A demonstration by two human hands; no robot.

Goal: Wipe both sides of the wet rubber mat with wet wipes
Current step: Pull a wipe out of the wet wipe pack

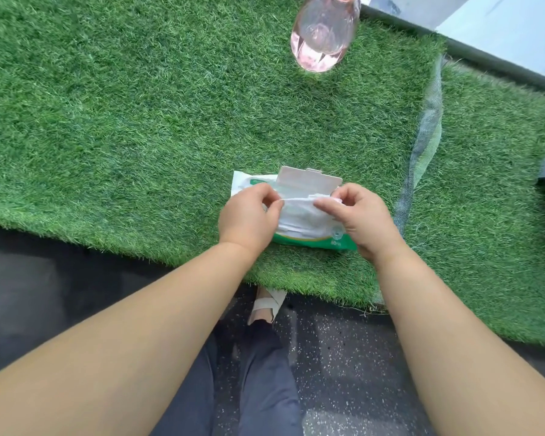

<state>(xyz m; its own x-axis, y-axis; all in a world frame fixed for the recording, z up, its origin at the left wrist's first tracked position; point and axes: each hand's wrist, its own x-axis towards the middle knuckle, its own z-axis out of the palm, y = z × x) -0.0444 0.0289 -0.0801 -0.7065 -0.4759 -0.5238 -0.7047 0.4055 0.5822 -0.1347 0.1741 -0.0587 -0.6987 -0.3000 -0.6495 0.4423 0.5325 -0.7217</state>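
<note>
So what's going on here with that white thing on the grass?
A person holds a wet wipe over its pack, which lies on green fake grass with its lid flipped open. The left hand and right hand each pinch an end of the wipe. A pink bottle sits farther back.

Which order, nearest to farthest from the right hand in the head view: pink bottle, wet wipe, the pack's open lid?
1. wet wipe: pinched by the right hand itself.
2. open lid: just beyond the hand, slightly to its left.
3. pink bottle: far off, at the top of the view.
</note>
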